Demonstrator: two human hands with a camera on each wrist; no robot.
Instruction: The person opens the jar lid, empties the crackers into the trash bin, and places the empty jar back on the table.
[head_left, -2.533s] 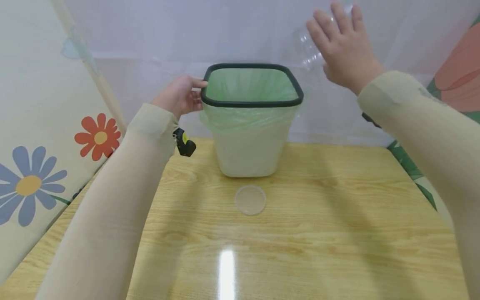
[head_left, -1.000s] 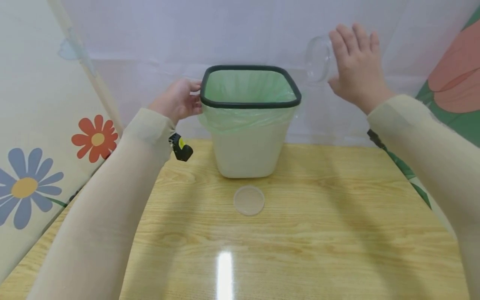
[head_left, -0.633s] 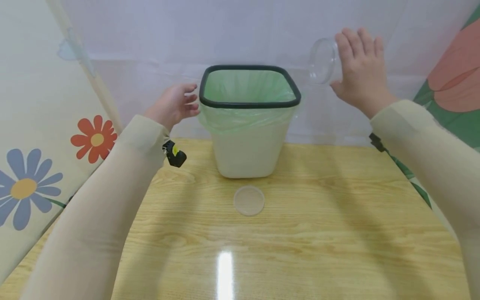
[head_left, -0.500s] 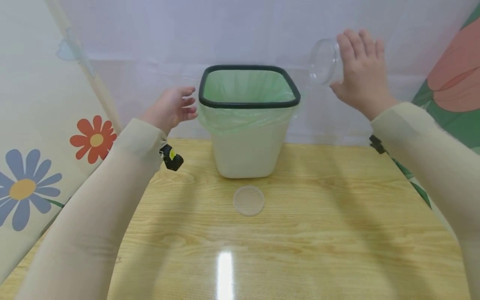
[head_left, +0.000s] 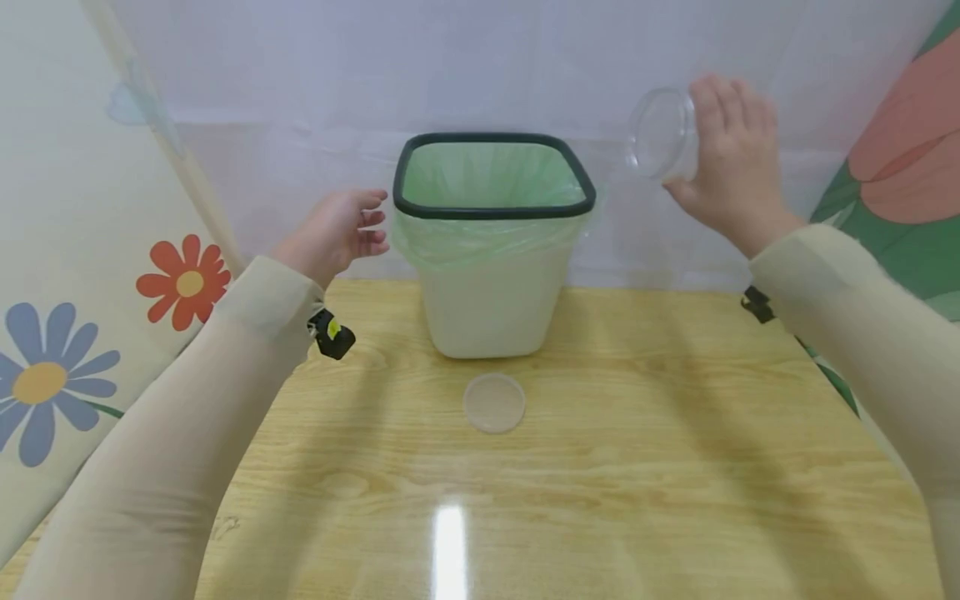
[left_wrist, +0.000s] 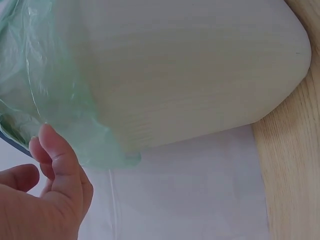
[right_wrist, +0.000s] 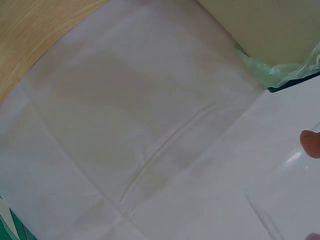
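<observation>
A white trash bin (head_left: 491, 292) with a dark rim and a green plastic bag (head_left: 495, 237) folded over its edge stands on the table. Just left of the rim is my left hand (head_left: 335, 233), fingers loosely bent and holding nothing; in the left wrist view its fingertips are close to the bag. To the right of the bin and above the table, my right hand (head_left: 735, 162) grips a clear, see-through jar (head_left: 660, 133) tipped on its side, its round end toward the bin. In front of the bin a round translucent lid (head_left: 494, 403) lies flat.
The wood-grain table (head_left: 600, 467) reaches back to a white cloth backdrop (head_left: 300, 67). Panels printed with flowers flank it on the left and right. Each wrist carries a small black camera (head_left: 331, 334).
My left hand has let go of the bin's rim and moved a little left and down. The right hand with the jar has come away from above the bin, to the right and lower.
</observation>
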